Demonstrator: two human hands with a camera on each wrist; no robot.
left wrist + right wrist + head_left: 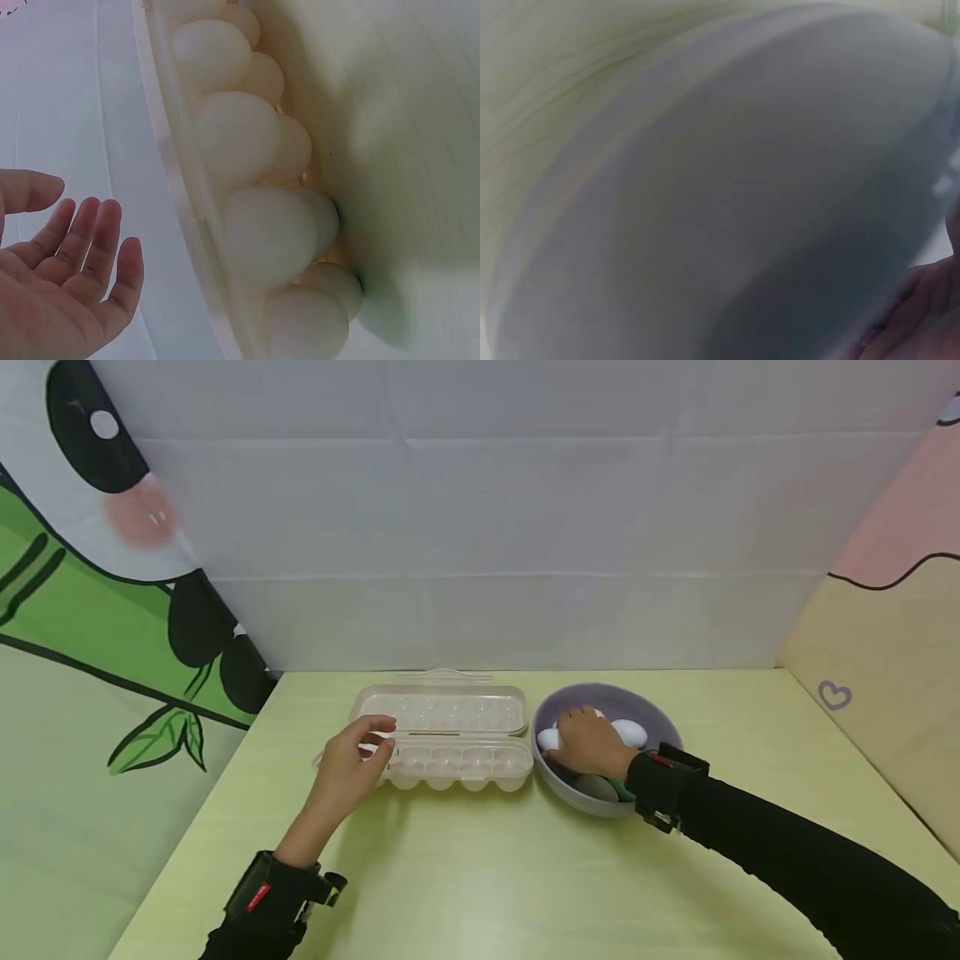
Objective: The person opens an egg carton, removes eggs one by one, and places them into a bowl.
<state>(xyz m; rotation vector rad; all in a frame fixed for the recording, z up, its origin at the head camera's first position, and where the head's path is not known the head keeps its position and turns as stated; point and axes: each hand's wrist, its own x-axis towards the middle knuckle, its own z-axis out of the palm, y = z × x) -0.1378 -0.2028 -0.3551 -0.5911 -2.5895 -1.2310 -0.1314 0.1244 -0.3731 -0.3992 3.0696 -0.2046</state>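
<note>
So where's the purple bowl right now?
In the head view, the purple bowl sits right of centre on the table, just right of the open egg carton, with the right hand inside it.

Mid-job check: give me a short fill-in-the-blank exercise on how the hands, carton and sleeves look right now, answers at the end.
1. The right hand reaches inside the purple ____.
2. The egg carton stands with its lid ____.
3. In the head view, the left hand is near the carton's ____ end.
4. The right sleeve is ____ in colour.

Missing words: bowl; open; left; black.
</note>
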